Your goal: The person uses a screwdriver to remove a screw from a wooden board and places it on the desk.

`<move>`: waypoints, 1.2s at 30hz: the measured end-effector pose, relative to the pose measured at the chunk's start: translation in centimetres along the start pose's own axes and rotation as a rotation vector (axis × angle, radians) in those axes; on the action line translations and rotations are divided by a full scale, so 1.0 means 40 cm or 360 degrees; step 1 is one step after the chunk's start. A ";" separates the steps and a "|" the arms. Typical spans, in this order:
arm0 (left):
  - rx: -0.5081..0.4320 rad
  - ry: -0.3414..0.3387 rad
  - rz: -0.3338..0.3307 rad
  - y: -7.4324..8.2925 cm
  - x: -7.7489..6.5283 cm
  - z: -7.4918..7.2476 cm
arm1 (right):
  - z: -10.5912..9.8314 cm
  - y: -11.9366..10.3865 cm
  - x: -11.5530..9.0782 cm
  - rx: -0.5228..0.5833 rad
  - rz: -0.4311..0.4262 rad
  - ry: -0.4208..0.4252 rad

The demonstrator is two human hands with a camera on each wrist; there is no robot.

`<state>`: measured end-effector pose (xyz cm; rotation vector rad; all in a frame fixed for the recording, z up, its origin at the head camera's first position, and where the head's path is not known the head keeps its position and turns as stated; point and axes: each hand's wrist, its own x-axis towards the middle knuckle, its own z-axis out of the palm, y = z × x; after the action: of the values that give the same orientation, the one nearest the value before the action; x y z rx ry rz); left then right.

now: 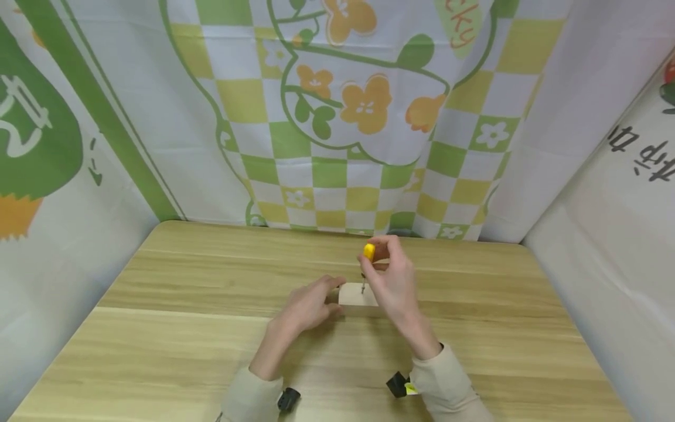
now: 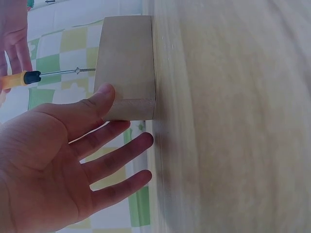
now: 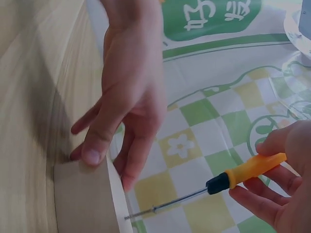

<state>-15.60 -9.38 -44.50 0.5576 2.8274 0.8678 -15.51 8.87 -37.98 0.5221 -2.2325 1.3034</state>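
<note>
A pale wooden block (image 1: 354, 295) lies on the table, its top and end face showing in the left wrist view (image 2: 126, 63). My left hand (image 1: 308, 303) steadies the block's left end, thumb on the upper edge and index finger against the end; the other fingers spread away from it (image 2: 53, 165). Between the fingertips and thumb of my right hand (image 1: 396, 284) is the yellow handle of a screwdriver (image 3: 255, 170) with a black collar. Its shaft points down at a screw (image 2: 86, 70), which stands upright with its tip at the block's top face and its threads exposed.
The wood-grain table (image 1: 184, 346) extends around both hands. Behind it hangs a green and yellow checked curtain (image 1: 327, 170), with white printed cloth (image 1: 622, 223) along the sides. Small black devices (image 1: 289, 400) sit at both wrists by the beige sleeves (image 1: 253, 395).
</note>
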 end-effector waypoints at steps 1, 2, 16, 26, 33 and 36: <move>0.0005 -0.0001 0.0001 0.000 0.000 0.000 | -0.002 -0.001 -0.002 0.0028 0.0016 -0.0007; 0.0004 -0.0003 0.0002 0.000 0.001 0.000 | -0.003 -0.001 -0.003 0.0057 0.0032 -0.0016; 0.0028 0.0003 -0.0002 0.001 0.004 -0.001 | 0.010 -0.011 -0.005 0.0309 0.0069 -0.0197; 0.0063 0.0032 0.0014 0.003 -0.003 0.001 | 0.009 0.003 -0.014 0.0019 -0.0214 -0.0030; 0.0028 0.0019 0.0009 0.002 -0.005 -0.001 | 0.015 0.006 -0.011 -0.0069 -0.0292 0.0116; 0.0017 0.0019 0.0005 0.002 -0.006 -0.002 | 0.014 0.004 -0.009 -0.0098 -0.0295 0.0119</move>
<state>-15.38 -9.45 -44.37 0.5601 2.8445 0.8598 -15.44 8.50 -38.53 0.6307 -2.1009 1.1379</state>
